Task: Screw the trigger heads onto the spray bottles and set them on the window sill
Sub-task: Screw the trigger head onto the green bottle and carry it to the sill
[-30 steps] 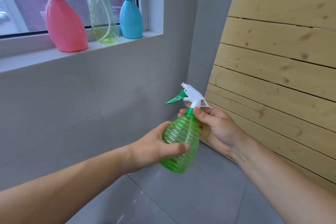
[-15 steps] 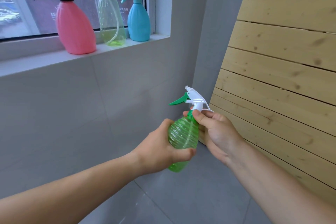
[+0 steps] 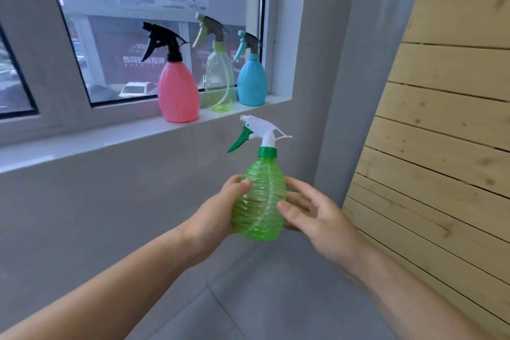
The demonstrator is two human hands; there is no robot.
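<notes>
Ribbed translucent green bottle [image 3: 259,201], white trigger head [image 3: 263,130]

Three bottles [image 3: 218,74] on sill [image 3: 91,136], upper centre; fourth bottle [image 3: 259,196] below them, between both hands; planks [image 3: 441,146] right.

The window sill [image 3: 124,134] carries three spray bottles: pink bottle [image 3: 178,94], clear yellow-green bottle [image 3: 219,83] just right, blue bottle [image 3: 251,81] rightmost.
</notes>
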